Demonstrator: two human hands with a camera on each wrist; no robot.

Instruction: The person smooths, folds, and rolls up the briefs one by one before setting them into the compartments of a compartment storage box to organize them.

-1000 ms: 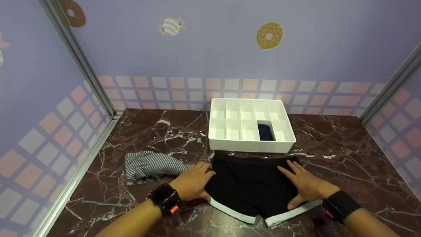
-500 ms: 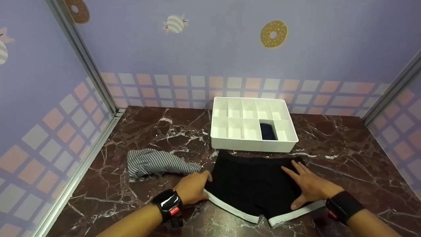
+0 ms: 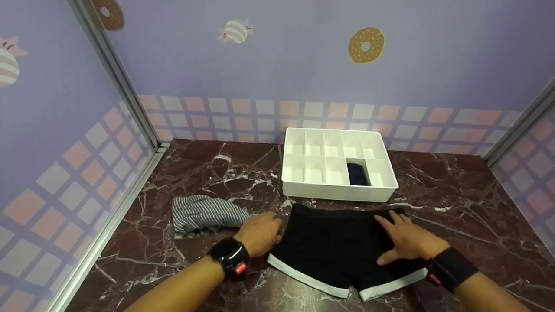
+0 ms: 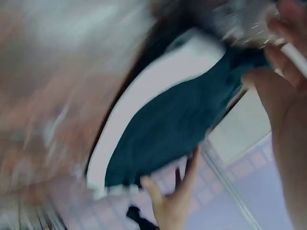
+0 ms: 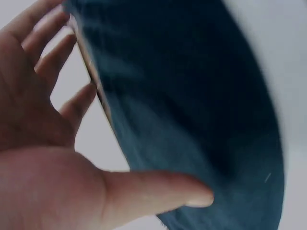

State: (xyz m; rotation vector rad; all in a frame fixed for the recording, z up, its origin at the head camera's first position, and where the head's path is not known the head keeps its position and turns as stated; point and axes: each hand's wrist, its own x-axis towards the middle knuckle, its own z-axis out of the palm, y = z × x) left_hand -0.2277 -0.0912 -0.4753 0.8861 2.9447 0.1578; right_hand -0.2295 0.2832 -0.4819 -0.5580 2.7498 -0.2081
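Black shorts (image 3: 334, 242) with white leg hems lie flat on the marble table (image 3: 455, 208), just in front of a white divided tray (image 3: 338, 194). My left hand (image 3: 269, 230) sits at the shorts' left edge with its fingers curled on the fabric. My right hand (image 3: 396, 236) lies flat on the right side of the shorts, fingers straight and spread. The left wrist view is blurred; it shows the shorts (image 4: 172, 120) and the other hand (image 4: 172, 201) beyond them. The right wrist view shows the open palm (image 5: 43, 153) against the dark cloth (image 5: 182, 96).
A crumpled grey striped cloth (image 3: 204, 212) lies just left of my left hand. One front compartment of the tray holds a folded dark navy item (image 3: 358, 174). Patterned walls close in the table at the back and both sides.
My left hand slid off the top of the shorts to their left edge and its fingers curled there. My right hand stayed flat on the fabric.
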